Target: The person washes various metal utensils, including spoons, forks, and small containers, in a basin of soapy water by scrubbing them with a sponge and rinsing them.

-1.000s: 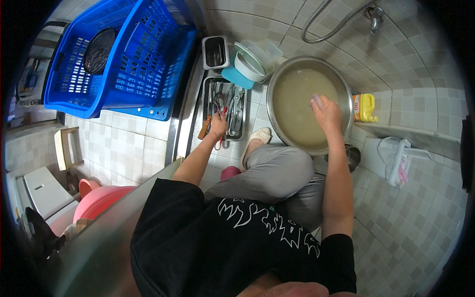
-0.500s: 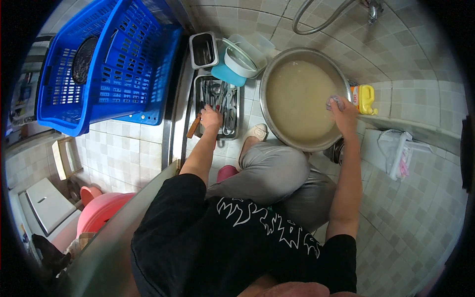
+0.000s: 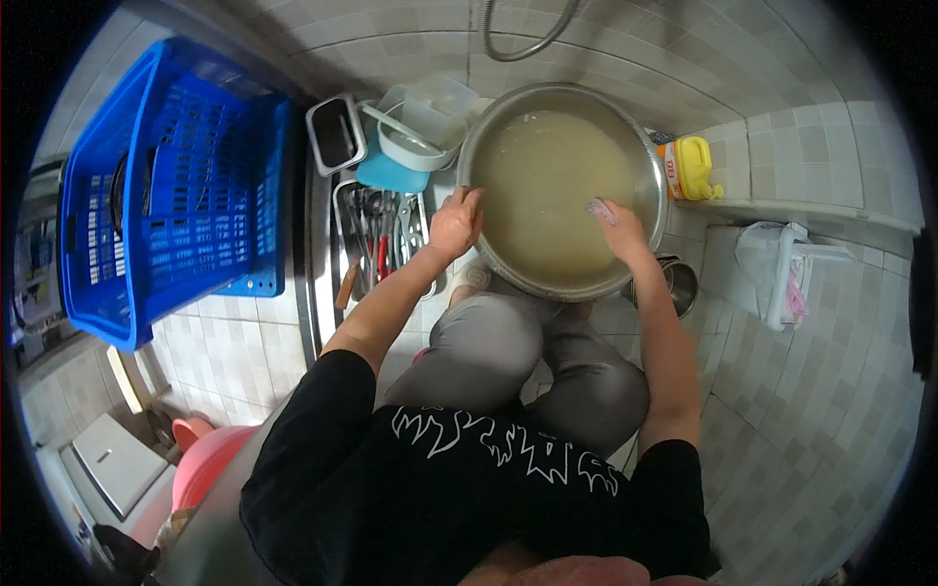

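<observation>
Free room above the basin [image 3: 649,176]

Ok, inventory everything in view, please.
Basin: 1, silver, centre
Cloth: 1, pinkish, over basin
Tray: 1, silver, basin's left
Utensils: several, mostly silver, in tray
Crate: 1, blue, left
Pan: 1, silver, beyond tray
Bowl: 1, white, beyond tray
Bottle: 1, yellow, right of basin
Pot: 1, silver, below bottle
Hose: 1, grey, top
Bag: 1, clear, right
Tub: 1, pink, lower left
Left hand: 1, bare, at basin rim
Right hand: 1, bare, holding cloth
</observation>
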Demonstrator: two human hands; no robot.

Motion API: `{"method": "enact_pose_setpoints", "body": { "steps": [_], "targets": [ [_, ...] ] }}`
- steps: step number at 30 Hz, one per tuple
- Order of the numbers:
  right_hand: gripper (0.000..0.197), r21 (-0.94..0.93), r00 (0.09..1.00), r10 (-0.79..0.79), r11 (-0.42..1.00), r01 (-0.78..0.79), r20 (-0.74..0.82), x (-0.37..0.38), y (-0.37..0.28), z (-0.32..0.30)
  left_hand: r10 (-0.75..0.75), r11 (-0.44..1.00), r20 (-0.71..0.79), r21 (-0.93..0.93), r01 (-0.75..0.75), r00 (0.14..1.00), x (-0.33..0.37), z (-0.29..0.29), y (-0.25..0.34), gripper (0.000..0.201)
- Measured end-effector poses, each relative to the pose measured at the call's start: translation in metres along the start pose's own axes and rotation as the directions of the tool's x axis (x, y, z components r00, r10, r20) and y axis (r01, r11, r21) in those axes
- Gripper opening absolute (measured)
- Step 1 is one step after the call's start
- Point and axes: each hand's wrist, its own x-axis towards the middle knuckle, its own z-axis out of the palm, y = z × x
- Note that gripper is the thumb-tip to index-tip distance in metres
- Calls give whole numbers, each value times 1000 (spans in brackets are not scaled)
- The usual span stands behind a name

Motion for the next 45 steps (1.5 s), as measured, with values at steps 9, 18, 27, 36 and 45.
{"method": "enact_pose_setpoints", "body": {
  "steps": [9, 18, 27, 36, 45],
  "targets": [
    [35, 189, 963, 254, 953, -235, -85, 10, 32, 10, -105, 947, 489, 315, -63, 866, 112, 87, 14, 45],
    [30, 372, 968, 241, 894, -251, 74, -19, 53, 1, -47, 780, 623, 511, -360, 781, 173, 152, 1, 78],
    [33, 361, 962, 261, 892, -271, 78, -41, 68, -2, -72, 584, 767, 551, -597, 638, 167, 171, 19, 68],
    [33, 384, 970, 224, 890, -245, 98, -32, 58, 5, -89, 544, 787, 551, -633, 610, 133, 160, 35, 62],
    [32, 154, 959, 205, 959, -237, 197, -18, 55, 14, -27, 682, 796, 457, -571, 604, 86, 168, -1, 48]
  ]
}}
